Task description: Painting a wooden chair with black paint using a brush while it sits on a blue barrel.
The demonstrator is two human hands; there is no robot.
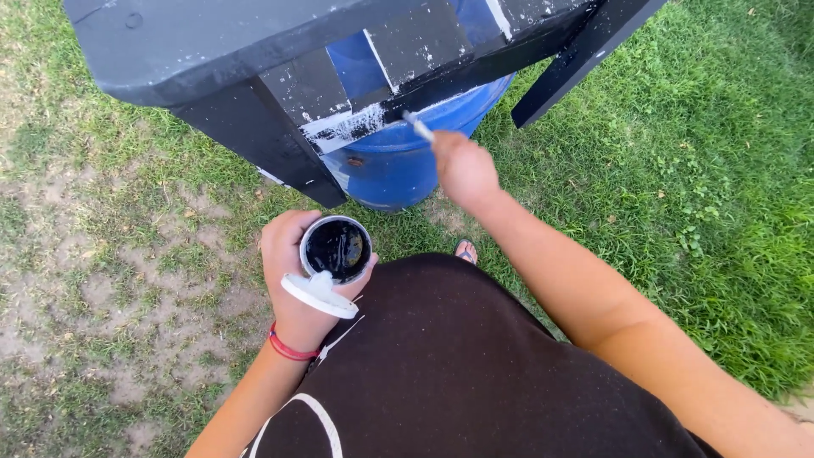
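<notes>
My left hand [284, 263] grips a small round pot of black paint [337, 247], with its white lid [320, 294] pinched under the thumb. My right hand [462, 168] is stretched forward, closed on a paintbrush [418, 127] whose tip touches the wooden piece [254, 51]. That piece is painted mostly black, with white unpainted patches along the slats near the brush.
The wooden piece rests on a blue plastic barrel [394, 157]. Grass with bare dirt patches lies all around. My sandalled foot [465, 251] shows below the barrel. A red band [290, 349] circles my left wrist.
</notes>
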